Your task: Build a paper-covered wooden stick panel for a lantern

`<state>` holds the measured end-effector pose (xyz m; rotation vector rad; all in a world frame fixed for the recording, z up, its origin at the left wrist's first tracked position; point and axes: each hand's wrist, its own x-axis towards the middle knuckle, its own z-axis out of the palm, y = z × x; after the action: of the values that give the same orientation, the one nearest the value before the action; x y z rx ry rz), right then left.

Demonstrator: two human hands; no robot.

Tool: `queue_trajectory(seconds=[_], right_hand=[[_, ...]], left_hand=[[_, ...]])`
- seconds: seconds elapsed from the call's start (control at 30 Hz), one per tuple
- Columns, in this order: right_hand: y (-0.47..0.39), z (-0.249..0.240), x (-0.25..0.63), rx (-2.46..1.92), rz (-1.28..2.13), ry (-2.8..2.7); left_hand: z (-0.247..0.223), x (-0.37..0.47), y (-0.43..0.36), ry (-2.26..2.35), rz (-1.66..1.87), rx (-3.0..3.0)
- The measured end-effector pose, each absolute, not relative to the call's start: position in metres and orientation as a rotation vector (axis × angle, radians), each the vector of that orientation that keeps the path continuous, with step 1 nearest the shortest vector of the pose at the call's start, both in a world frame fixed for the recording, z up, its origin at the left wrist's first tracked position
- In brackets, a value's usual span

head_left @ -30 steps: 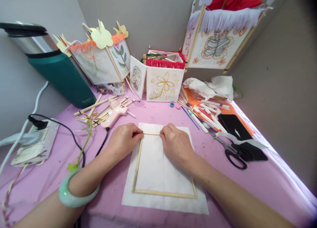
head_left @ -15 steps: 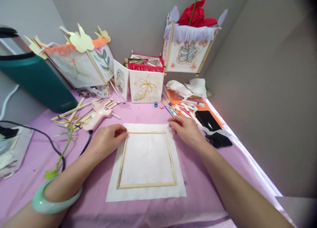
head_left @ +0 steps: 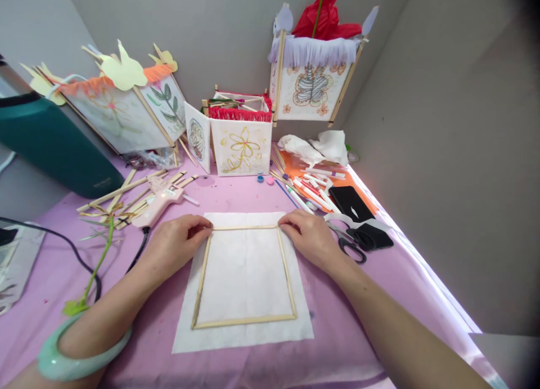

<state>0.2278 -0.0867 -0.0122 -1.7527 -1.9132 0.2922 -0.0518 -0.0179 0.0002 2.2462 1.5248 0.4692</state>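
A white paper sheet (head_left: pixel 244 276) lies on the pink-purple cloth, with a four-sided frame of thin wooden sticks (head_left: pixel 244 322) on top of it. At the frame's far left corner, my left hand (head_left: pixel 175 245) pinches the end of the far stick between thumb and fingers. My right hand (head_left: pixel 312 237) has its thumb and fingers closed on the far right corner of the same frame. A pale green bangle (head_left: pixel 80 366) circles my left wrist. The near corners of the frame rest untouched on the sheet.
A pink glue gun (head_left: pixel 158 206) and loose sticks (head_left: pixel 122 189) lie left. Scissors (head_left: pixel 354 251), markers (head_left: pixel 314 195) and a black phone (head_left: pixel 351 203) lie right. Decorated paper lanterns (head_left: pixel 242 147) stand behind; a teal bottle (head_left: pixel 54 147) is far left.
My right hand has moved left and slightly nearer, onto the frame's far right corner. My left hand stays at the far left corner. The whole view has shifted slightly, showing more of the scissors.
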Motion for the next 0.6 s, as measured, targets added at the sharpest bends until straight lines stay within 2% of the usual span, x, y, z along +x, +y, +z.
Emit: queue_trajectory(seconds=[0.6], right_hand=[[-0.0868,-0.0152,0.2256,-1.76,0.277,-1.923]], left_hand=[[-0.0023,-0.0534,-0.0174,1.532,0.499,2.274]])
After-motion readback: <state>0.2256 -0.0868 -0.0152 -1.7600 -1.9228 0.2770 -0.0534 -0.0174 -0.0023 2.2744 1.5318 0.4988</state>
